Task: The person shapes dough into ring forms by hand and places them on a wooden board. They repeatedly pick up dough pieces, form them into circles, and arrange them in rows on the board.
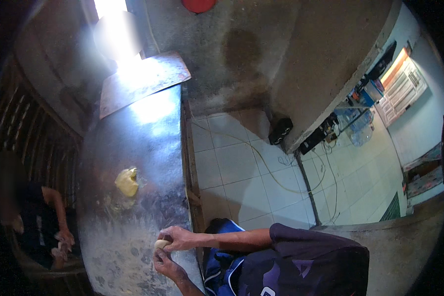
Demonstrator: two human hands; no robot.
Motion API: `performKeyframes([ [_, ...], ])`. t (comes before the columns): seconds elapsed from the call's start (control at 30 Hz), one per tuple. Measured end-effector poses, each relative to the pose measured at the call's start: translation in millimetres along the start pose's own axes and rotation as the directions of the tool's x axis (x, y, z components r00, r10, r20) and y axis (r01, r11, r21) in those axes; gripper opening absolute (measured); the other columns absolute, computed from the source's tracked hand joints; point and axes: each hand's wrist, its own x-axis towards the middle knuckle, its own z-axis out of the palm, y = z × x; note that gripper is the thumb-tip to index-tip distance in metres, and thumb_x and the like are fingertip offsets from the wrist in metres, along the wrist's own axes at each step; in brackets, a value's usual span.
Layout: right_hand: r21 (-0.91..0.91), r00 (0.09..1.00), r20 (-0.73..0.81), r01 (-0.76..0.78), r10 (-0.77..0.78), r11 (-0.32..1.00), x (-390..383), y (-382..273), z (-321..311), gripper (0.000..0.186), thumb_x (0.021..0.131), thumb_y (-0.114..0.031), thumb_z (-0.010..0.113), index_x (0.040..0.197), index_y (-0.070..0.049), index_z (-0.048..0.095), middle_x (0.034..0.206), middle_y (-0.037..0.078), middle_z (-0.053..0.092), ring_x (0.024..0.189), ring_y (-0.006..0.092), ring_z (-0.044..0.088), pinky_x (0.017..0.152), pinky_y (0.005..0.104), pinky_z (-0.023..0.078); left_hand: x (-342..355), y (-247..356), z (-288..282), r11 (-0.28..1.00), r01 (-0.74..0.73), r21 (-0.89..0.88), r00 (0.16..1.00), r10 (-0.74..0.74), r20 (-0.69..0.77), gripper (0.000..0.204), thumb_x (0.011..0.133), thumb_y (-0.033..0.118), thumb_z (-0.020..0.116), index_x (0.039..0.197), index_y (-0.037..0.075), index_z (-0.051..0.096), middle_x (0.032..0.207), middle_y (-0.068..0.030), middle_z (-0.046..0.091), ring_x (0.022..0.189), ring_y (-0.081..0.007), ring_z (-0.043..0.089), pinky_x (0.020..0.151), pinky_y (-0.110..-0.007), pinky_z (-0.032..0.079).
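Observation:
A small, pale, rounded piece of dough is held between my two hands, over the near right part of the dark work table. My right hand closes its fingers on the upper side. From below, my left hand grips the lower side with thumb and fingers drawn together. A yellow, soft-looking lump lies farther up the table, apart from both hands. Pale smears, like flour, mark the surface around my hands.
At the left edge another person's hands come together; what they hold is unclear. A flat board lies on the far table end under bright light. A hose crosses the tiled floor beside a black box.

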Motion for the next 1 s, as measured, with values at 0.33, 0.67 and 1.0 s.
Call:
performKeyframes([
  [0.33,0.082,0.999,0.03,0.027,-0.029,0.996,15,10,-25,0.043,0.075,-0.017,0.077,0.112,0.0,0.062,0.092,0.016,0.07,0.083,0.0218,0.067,0.073,0.0358,0.053,-6,-6,42,0.977,-0.138,0.165,0.977,0.161,-0.14,0.033,0.096,0.021,0.062,0.11,-0.009,0.058,0.108,-0.0161,0.062,0.098,-0.0215,0.061,0.086,-0.035,0.051],
  [0.67,0.241,0.966,0.244,-0.143,0.083,0.96,20,10,13,0.084,0.077,0.0,0.07,0.145,0.001,0.021,0.093,0.013,0.065,0.089,0.0206,0.064,0.077,0.0331,0.054,-21,-8,23,0.989,-0.114,0.091,0.831,0.146,-0.537,0.019,0.091,0.008,0.065,0.106,-0.003,0.061,0.089,-0.0062,0.064,0.079,-0.0142,0.061,0.072,-0.029,0.052],
  [1.0,0.176,0.684,0.697,-0.455,0.216,0.873,35,-13,44,0.044,0.091,-0.018,0.054,0.133,-0.006,0.044,0.088,0.01,0.063,0.075,0.0172,0.061,0.068,0.0299,0.049,-52,11,-33,0.929,0.063,-0.364,0.989,-0.107,-0.102,0.042,0.09,0.001,0.062,0.128,0.006,0.043,0.109,-0.0111,0.061,0.097,-0.0201,0.063,0.081,-0.031,0.053],
])
